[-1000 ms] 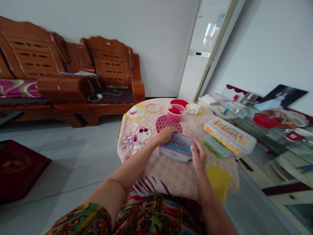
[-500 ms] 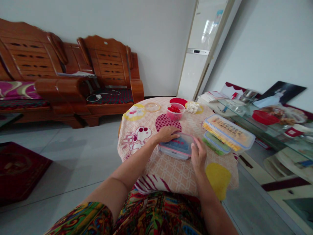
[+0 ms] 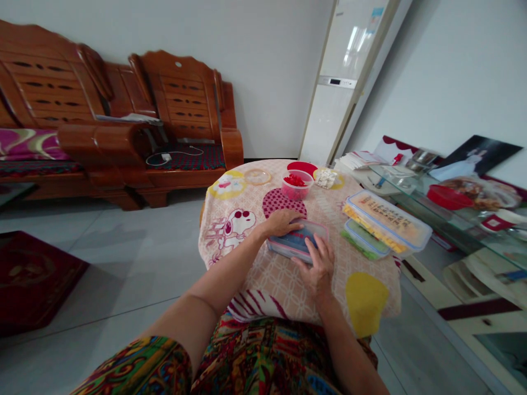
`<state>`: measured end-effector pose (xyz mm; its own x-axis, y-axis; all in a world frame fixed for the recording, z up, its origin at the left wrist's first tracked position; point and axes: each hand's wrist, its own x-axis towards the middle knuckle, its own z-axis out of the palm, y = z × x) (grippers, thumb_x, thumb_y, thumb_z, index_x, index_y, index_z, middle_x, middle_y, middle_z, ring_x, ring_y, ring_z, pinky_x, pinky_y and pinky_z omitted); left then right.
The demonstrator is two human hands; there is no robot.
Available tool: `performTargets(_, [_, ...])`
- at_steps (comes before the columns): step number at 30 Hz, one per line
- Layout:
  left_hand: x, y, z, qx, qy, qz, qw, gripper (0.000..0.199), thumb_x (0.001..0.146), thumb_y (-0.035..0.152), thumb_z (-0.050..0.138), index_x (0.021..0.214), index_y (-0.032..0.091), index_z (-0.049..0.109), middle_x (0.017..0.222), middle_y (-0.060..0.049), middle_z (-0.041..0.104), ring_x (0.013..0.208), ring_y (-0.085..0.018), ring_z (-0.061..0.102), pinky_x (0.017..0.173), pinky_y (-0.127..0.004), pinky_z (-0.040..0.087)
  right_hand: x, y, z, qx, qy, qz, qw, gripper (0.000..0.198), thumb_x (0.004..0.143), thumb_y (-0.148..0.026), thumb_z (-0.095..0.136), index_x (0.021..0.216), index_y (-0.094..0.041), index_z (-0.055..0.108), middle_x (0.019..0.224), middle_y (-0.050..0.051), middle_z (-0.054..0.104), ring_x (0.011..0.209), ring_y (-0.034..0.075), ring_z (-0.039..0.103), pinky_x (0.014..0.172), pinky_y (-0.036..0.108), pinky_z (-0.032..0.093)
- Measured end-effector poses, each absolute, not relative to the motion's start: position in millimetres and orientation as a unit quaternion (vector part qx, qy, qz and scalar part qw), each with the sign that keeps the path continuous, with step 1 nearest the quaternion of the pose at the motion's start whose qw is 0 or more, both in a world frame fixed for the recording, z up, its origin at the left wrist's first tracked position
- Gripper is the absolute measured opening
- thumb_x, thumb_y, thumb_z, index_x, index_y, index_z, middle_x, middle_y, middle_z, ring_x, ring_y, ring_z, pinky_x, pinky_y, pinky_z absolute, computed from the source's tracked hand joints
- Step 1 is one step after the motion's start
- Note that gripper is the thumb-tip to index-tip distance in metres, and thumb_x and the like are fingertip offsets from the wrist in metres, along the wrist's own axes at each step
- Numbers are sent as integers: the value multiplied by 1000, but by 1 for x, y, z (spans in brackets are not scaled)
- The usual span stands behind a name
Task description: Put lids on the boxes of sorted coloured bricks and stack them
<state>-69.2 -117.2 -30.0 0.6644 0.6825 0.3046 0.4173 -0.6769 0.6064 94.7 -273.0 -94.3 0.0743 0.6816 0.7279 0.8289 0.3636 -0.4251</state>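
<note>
Box (image 3: 287, 253) seen mid-frame on surface (image 3: 272, 282), lid (image 3: 293, 238) on. L hand (image 3: 284, 223) laid over lid's left end, R hand (image 3: 319, 266) spread at right end; neither clenched. Box best held steady, lid pressed evenly w/ both, edges checked approx. flush.

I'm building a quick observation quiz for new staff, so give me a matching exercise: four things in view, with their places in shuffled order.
Things
1. Left hand
2. Right hand
3. Round tub of red pieces
4. Yellow-filled box

Places
A. Lying over the green-filled box
B. On the left end of the pink-rimmed box
C. Beyond the pink-rimmed box, untouched
D. On the right part of the pink-rimmed box

Pairs: 1-B, 2-D, 3-C, 4-A
</note>
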Motion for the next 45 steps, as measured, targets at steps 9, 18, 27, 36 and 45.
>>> performTargets(9, [-67,-118,-29,867,310,289,264,36,86,45,68,112,22,77,119,-11,73,112,-29,64,101,-34,42,93,-271,-92,-564,-683,-97,454,40,92,-47,66,123,-23,72,138,16,65,131,36,55,113,60,38])
performTargets(18, [-68,-124,-17,915,340,152,157,49,101,46,48,138,18,62,139,-10,64,126,-26,59,107,-36,42,96,-276,-91,-540,-677,-116,486,54,93,-53,63,134,-17,65,142,20,60,136,35,51,110,59,44])
performTargets(27, [-69,-126,-16,912,351,149,147,49,101,48,47,139,22,62,138,-8,65,125,-26,60,105,-35,43,110,-283,-81,-670,-464,79,573,67,85,-61,62,124,-8,72,120,22,74,110,35,70,96,49,55])
performTargets(36, [-68,-125,-19,912,348,162,145,48,100,47,49,138,22,63,136,-8,66,124,-27,61,104,-37,45,105,-281,-80,-650,-411,188,611,72,80,-61,68,132,-10,68,123,15,74,109,32,71,94,41,57])
performTargets(45, [-69,-126,-18,892,348,225,179,44,97,39,54,135,20,66,133,-10,68,118,-25,64,102,-36,48,104,-281,-88,-644,-409,178,622,71,83,-60,65,133,-9,67,128,19,71,116,33,69,99,44,54])
